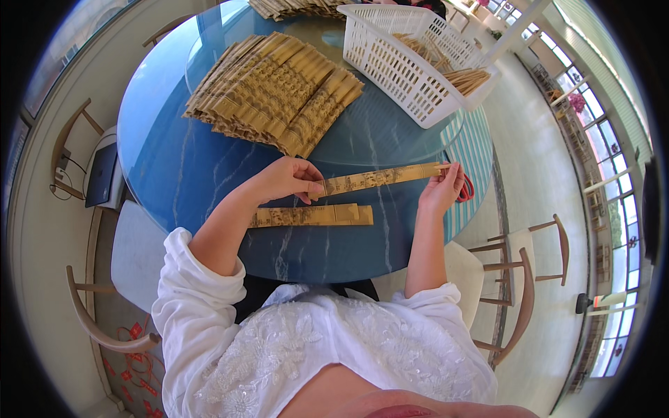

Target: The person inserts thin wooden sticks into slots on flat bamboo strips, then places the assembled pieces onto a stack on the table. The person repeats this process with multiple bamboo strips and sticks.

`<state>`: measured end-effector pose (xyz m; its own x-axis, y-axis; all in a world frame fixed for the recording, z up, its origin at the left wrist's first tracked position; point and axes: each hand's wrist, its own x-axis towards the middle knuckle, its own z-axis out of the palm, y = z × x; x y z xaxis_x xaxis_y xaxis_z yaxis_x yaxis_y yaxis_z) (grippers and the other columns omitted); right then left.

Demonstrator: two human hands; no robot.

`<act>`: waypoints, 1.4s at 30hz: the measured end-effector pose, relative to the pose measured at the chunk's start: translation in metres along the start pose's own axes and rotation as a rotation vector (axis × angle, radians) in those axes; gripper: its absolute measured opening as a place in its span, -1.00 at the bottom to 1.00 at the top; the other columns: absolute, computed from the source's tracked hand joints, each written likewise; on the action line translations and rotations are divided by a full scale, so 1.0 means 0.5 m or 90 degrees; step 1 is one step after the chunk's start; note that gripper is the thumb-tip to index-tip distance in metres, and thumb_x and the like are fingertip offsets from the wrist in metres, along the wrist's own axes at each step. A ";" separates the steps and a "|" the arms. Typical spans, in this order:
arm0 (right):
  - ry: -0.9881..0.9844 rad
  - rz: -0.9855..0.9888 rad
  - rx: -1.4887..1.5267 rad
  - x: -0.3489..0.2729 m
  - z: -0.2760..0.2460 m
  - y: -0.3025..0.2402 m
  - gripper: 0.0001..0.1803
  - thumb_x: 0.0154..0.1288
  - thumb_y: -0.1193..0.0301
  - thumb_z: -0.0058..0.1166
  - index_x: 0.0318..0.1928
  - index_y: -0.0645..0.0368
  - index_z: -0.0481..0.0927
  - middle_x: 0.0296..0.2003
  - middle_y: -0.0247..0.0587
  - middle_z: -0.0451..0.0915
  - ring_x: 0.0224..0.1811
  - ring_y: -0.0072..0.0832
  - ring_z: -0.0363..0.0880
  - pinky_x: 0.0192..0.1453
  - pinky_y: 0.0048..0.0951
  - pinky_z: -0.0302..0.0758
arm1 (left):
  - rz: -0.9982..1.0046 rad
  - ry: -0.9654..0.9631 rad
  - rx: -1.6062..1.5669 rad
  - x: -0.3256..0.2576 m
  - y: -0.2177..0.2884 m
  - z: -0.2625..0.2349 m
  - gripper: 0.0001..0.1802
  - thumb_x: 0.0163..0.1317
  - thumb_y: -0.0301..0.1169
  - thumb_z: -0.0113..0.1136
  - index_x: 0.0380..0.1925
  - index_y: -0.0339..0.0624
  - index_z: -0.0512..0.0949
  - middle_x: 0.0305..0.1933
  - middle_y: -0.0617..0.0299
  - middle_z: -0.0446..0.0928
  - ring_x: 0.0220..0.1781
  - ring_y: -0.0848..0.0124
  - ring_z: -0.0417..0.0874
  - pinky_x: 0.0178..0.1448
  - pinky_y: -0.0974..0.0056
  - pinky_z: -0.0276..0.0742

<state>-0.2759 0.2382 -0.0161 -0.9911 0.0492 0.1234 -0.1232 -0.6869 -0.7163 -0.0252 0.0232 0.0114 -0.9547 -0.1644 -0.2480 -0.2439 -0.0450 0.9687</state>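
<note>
A long, narrow gold paper chopstick sleeve (pixel 376 180) with dark printing stretches between my two hands above the blue table, its right end slightly higher. My left hand (pixel 289 180) pinches the left end between thumb and fingers. At the other end, my right hand (pixel 442 191) is closed with its fingertips on the sleeve's tip. Thin pale ends show there; whether they are chopsticks inside I cannot tell. Nearer to me lie more gold sleeves (pixel 306 215), overlapping flat on the table, partly behind my left forearm. A red-handled tool (pixel 467 189) lies just beyond my right hand, partly hidden.
On the round blue table (pixel 327 254), a large fanned pile of gold sleeves (pixel 268 90) sits at the far left. A white slotted plastic basket (pixel 401 83) holds wooden chopsticks (pixel 465 80) at the far right. Wooden chairs (pixel 519 299) stand around the table.
</note>
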 end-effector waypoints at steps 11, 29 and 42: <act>-0.002 -0.021 0.035 -0.009 0.012 -0.016 -0.76 0.37 0.37 0.06 -0.03 0.15 0.39 -0.22 -0.19 0.59 -0.17 -0.50 0.60 -0.07 -0.53 0.58 | 0.002 0.078 -0.041 -0.011 0.018 -0.018 -0.65 0.20 -0.57 0.20 0.00 -0.46 0.47 -0.15 0.02 0.62 -0.13 0.35 0.69 0.00 0.36 0.62; -0.273 -0.159 -0.172 -0.065 0.021 0.007 -0.81 0.35 0.53 0.03 -0.04 0.20 0.48 -0.21 -0.26 0.57 -0.17 -0.57 0.56 -0.14 -0.45 0.60 | 0.018 0.191 -0.064 -0.048 0.022 -0.037 -0.64 0.20 -0.61 0.19 0.01 -0.48 0.49 -0.16 0.02 0.63 -0.17 0.34 0.70 -0.04 0.37 0.65; -0.243 -0.131 -0.252 -0.072 0.036 0.004 -0.75 0.33 0.52 0.09 0.00 0.28 0.50 -0.29 -0.22 0.60 -0.38 -0.57 0.59 -0.21 -0.54 0.58 | 0.017 0.159 -0.075 -0.055 0.024 -0.043 -0.65 0.20 -0.59 0.19 -0.01 -0.50 0.47 -0.15 -0.01 0.61 -0.16 0.29 0.70 -0.04 0.34 0.66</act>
<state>-0.2397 0.2219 -0.0098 -0.8663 -0.1624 0.4724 -0.3924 -0.3641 -0.8447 0.0015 0.0061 0.0297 -0.8853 -0.4046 -0.2291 -0.1835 -0.1486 0.9717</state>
